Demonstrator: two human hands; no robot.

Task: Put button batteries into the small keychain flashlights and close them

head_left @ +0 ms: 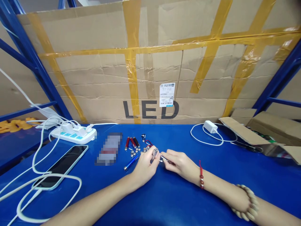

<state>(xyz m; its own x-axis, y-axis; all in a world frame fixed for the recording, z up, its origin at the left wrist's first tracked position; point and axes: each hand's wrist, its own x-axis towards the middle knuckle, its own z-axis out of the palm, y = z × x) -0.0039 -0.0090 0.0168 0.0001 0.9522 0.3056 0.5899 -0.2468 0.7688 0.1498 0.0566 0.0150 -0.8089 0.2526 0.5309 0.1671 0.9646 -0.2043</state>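
Note:
My left hand (146, 167) is closed around a small silver metal tube (155, 151), whose end shows above the fingers. Just beside it, my right hand (178, 161) pinches a slim dark metal piece (169, 161), mostly hidden by the fingers. A small silver bit (161, 158) shows in the gap between the hands. By my left hand lies a blue metal tube (130, 163). Behind it are red tubes (133, 142), a black tube (136, 142) and several round silver button-like pieces (133, 153). A red clip (148, 142) is partly covered by my left hand.
Left on the blue table (164, 201) are a phone (62, 166) with a looping white cable (80, 185), a power strip (81, 136) and a blurred flat item (109, 149). To the right are a white charger (210, 126), scissors (249, 147) and an open cardboard box (275, 128).

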